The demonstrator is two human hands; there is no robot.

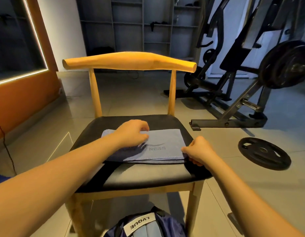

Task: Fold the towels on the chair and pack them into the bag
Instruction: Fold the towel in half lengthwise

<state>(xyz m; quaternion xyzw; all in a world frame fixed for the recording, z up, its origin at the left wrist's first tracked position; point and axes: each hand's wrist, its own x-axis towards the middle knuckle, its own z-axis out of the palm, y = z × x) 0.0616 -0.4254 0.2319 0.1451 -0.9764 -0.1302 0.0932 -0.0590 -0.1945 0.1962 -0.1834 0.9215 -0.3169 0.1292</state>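
Dim gym room, pale tiled floor. To the right, a black weight machine loaded with plates, and a loose weight plate flat on the tiles just right of the chair. At the back, grey open shelving. To the left, an orange wall with a lit strip framing a dark panel, and a thin cable trailing down to the floor.

Centre frame, a wooden chair with a curved top rail and a black seat. On the seat's middle, a blue-grey towel, folded into a flat rectangle, stitched hem towards the camera, letters "NESS" readable on top. Below the seat's front edge, on the floor at the bottom of frame, a dark blue bag with a white label reading "LVQUE", partly cut off by the picture's edge.

Both bare forearms stretched forward over the seat. Left hand palm down on the towel's left half, knuckles up, fingers curled down to the cloth near its far edge, hiding part of the print; blurred at the thumb, so any grip on the cloth impossible to tell. Right hand at the towel's near right corner, fingers curled, thumb and fingertips pinching the layered edge there.
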